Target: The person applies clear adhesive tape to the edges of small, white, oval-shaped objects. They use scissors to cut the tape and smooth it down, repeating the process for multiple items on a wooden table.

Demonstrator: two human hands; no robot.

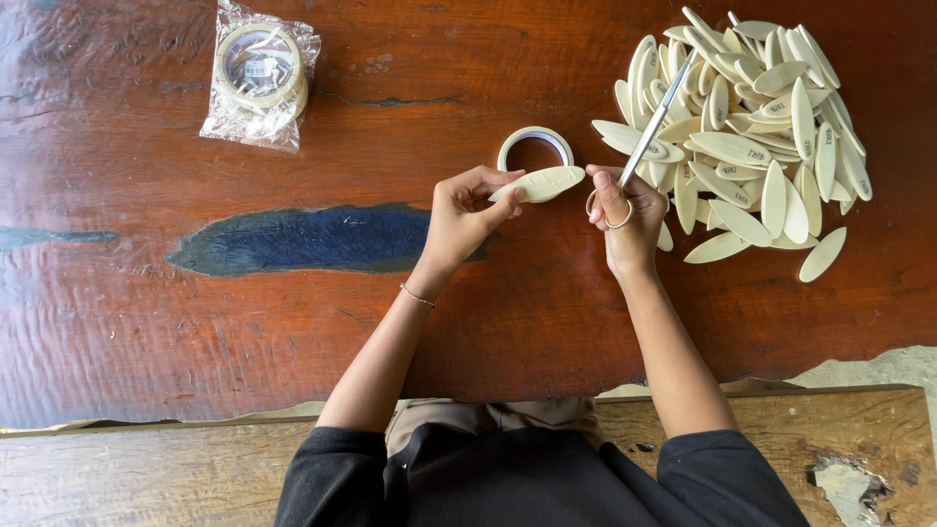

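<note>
Far left on the reddish wooden surface (146,322) lies a clear plastic bag (260,86) holding a roll of tape. Nearer the middle, the left hand (464,217) pinches a pale leaf-shaped wooden piece (540,183) between closed fingers, just in front of a loose tape roll (535,148). Beside it, the right hand (622,220) has fingers through the rings of slim scissors (652,125), blades shut and pointing away. Keeping the piece steady and pinched near one end looks wise. Far right sits a heap of like pieces (752,137).
</note>
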